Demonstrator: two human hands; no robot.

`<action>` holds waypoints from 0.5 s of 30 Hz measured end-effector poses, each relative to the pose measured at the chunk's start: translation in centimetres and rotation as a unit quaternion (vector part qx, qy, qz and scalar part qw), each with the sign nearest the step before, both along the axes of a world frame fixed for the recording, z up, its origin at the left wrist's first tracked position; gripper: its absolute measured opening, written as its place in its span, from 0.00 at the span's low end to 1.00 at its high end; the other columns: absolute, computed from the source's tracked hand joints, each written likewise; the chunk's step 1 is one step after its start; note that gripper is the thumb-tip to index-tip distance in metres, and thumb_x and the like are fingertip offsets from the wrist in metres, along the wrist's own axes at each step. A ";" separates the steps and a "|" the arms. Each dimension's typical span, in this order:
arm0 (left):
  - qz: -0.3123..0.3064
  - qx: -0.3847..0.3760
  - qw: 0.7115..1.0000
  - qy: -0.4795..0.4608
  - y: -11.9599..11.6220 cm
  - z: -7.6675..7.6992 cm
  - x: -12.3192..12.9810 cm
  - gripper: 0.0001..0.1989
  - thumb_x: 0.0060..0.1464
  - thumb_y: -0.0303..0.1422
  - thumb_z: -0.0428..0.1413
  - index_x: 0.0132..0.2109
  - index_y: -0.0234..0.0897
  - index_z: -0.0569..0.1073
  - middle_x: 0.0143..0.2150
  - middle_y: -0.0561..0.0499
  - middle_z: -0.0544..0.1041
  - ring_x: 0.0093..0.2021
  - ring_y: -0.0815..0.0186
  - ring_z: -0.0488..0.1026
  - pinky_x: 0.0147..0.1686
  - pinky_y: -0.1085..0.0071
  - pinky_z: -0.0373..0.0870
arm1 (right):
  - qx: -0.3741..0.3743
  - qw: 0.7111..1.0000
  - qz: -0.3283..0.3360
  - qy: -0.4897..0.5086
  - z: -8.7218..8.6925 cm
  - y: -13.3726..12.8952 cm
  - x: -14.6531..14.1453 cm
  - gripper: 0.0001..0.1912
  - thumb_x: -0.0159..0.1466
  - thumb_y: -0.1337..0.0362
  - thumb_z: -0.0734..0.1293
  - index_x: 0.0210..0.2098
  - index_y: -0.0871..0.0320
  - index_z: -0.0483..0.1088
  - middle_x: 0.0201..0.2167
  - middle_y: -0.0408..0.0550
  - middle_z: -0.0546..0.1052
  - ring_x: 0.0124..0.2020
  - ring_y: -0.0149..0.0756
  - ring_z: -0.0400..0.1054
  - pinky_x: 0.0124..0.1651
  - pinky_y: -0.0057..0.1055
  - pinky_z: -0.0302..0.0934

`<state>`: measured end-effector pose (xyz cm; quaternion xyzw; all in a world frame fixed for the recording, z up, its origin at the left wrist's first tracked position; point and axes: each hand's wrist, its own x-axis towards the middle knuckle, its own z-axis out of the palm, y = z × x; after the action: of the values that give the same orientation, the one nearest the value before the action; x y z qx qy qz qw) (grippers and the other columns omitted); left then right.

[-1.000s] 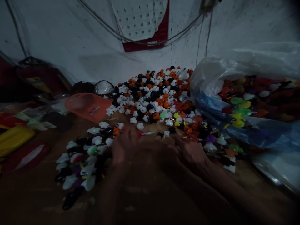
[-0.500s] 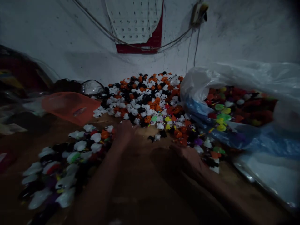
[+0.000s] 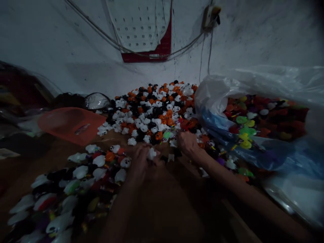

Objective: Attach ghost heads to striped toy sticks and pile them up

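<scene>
My left hand (image 3: 141,160) is closed round a small white figure (image 3: 152,154), low over the brown table (image 3: 162,209). At the near edge of a pile of small white, orange and black figures (image 3: 149,111), my right hand (image 3: 187,141) has its fingers closed; what they hold, if anything, is hidden. Between the hands lie a few small black and white pieces (image 3: 170,157). A second group of larger white, black and coloured pieces (image 3: 81,172) spreads to the left of my left forearm.
A clear plastic bag (image 3: 212,91) of colourful pieces stands open at the right. An orange bag (image 3: 73,125) lies at the left. Behind are a wall with a calendar (image 3: 141,30), a hanging cable and a socket box (image 3: 210,17).
My left hand has drawn back from the pile and now has a white figure in it. My right hand has moved forward and left to the pile's edge. The view has shifted slightly.
</scene>
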<state>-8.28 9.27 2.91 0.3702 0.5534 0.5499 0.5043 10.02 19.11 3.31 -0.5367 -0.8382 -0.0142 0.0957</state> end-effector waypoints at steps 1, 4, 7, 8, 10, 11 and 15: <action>0.002 -0.004 0.997 -0.078 -0.4 -0.7 0.6 0.20 0.52 0.44 0.49 0.47 0.35 0.64 0.33 0.51 0.74 0.18 0.72 0.65 0.17 0.76 0.57 | 0.006 1.000 -0.004 -0.006 -0.4 0.5 -0.5 0.19 0.66 0.52 0.56 0.41 0.62 0.68 0.33 0.49 0.72 0.32 0.32 0.66 0.38 0.33 0.61; 0.027 -0.013 0.983 -0.180 -1.0 -2.8 1.8 0.21 0.49 0.46 0.53 0.43 0.32 0.68 0.28 0.53 0.73 0.15 0.76 0.60 0.14 0.79 0.51 | 0.025 0.999 -0.020 -0.035 -1.2 1.1 -1.4 0.19 0.66 0.53 0.57 0.41 0.62 0.68 0.34 0.50 0.72 0.33 0.33 0.66 0.39 0.33 0.61; 0.047 -0.014 0.980 -0.195 -1.1 -3.9 2.4 0.23 0.49 0.50 0.53 0.38 0.33 0.68 0.24 0.54 0.71 0.14 0.76 0.59 0.13 0.79 0.51 | 0.037 0.997 -0.028 -0.058 -1.5 0.8 -1.5 0.19 0.68 0.58 0.54 0.41 0.65 0.69 0.35 0.56 0.73 0.35 0.37 0.67 0.38 0.33 0.58; 0.051 -0.017 0.979 -0.194 -1.1 -4.0 2.5 0.23 0.49 0.51 0.52 0.38 0.33 0.69 0.24 0.54 0.70 0.14 0.76 0.59 0.13 0.79 0.51 | 0.039 0.997 -0.028 -0.064 -1.6 0.6 -1.5 0.19 0.68 0.59 0.53 0.41 0.65 0.69 0.35 0.58 0.73 0.36 0.39 0.67 0.38 0.33 0.57; 0.057 -0.018 0.979 -0.193 -1.2 -4.2 2.6 0.24 0.50 0.53 0.51 0.36 0.33 0.69 0.23 0.54 0.69 0.14 0.76 0.59 0.13 0.79 0.50 | 0.040 0.996 -0.022 -0.073 -1.8 0.3 -1.5 0.21 0.68 0.59 0.51 0.44 0.65 0.69 0.38 0.60 0.73 0.39 0.41 0.67 0.39 0.34 0.57; 0.057 -0.016 0.979 -0.197 -1.3 -4.2 2.6 0.24 0.50 0.53 0.51 0.35 0.33 0.69 0.22 0.54 0.69 0.15 0.77 0.59 0.13 0.80 0.50 | 0.041 0.996 -0.019 -0.075 -1.9 0.3 -1.6 0.22 0.68 0.57 0.51 0.46 0.65 0.68 0.40 0.60 0.73 0.41 0.42 0.67 0.41 0.35 0.57; 0.047 0.006 0.980 -0.194 -1.5 -4.6 2.5 0.23 0.51 0.52 0.50 0.34 0.33 0.70 0.21 0.54 0.69 0.15 0.76 0.59 0.13 0.80 0.51 | 0.035 0.996 -0.025 -0.074 -2.0 0.9 -2.8 0.21 0.67 0.52 0.56 0.44 0.64 0.68 0.39 0.54 0.73 0.40 0.38 0.67 0.43 0.36 0.59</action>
<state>-5.83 7.81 -1.66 0.2333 0.4586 0.6380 0.5729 7.24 20.02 1.36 -0.5513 -0.8283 -0.0856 0.0515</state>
